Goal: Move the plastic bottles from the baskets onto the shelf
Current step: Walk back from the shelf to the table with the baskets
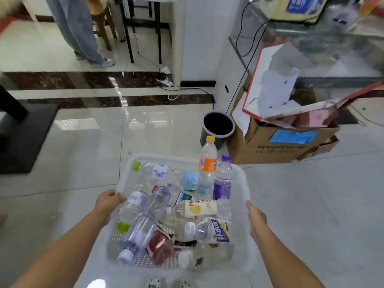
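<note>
basket [162, 157] held between both hands, over the tiled floor [311, 204]. left hand [109, 201] grips the left rim, fingers curled over the edge and down into the mesh wall. right hand [256, 217] clamps the right rim, thumb lying along the top, the other fingers hidden below the edge. bottles [145, 221] fill the basket between the two hands, most of them lying flat and piled across each other, clear plastic, white and green caps. yellow-label bottle [199, 208] lies crosswise, closer to the right hand. two stand upright at the far corner beyond the right hand: orange bottle [207, 163] with a yellow cap, and purple bottle [222, 183] touching it on the right-hand side. further out past that corner, a dark bin [218, 125] sits on the floor, cardboard box [280, 144] just beside it.
</note>
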